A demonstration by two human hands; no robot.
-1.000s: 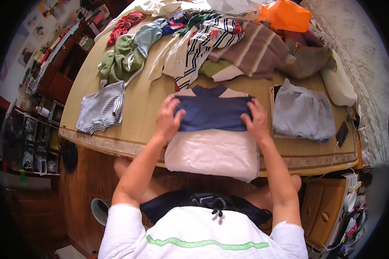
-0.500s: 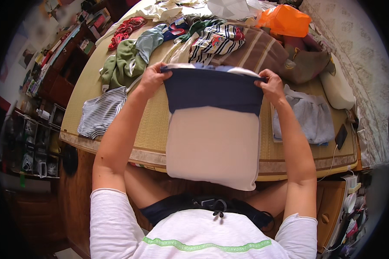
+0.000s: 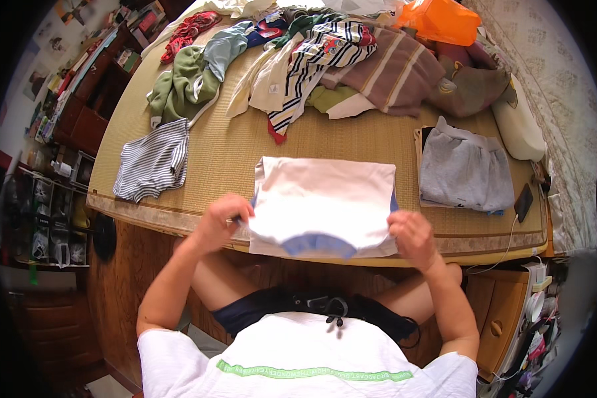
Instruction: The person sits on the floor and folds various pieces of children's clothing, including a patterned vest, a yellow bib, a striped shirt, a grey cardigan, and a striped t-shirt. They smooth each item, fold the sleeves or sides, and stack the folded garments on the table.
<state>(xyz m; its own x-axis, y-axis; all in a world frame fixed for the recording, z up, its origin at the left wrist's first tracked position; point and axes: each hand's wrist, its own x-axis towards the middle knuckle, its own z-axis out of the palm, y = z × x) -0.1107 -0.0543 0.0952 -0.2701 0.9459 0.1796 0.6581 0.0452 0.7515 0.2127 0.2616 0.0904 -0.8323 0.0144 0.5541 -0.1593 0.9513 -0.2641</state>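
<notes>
A white shirt with a blue collar and blue at its sides lies folded across the near edge of the woven mat. At its left edge my left hand pinches the cloth, slightly blurred. My right hand grips the opposite edge, fingers curled in. The near part of the shirt is lifted and bowed between both hands, over my lap. Off to the right sits a stack topped by folded grey sweatpants. A folded striped garment rests at the left.
Along the far side are heaped clothes: a green garment, a striped shirt and a brown striped cloth. An orange plastic bag lies behind them. A phone on a cable is near the right edge, above a wooden cabinet.
Both hands have come toward me, folding the shirt's far end over. The navy part no longer shows; the white face and blue collar now do.
</notes>
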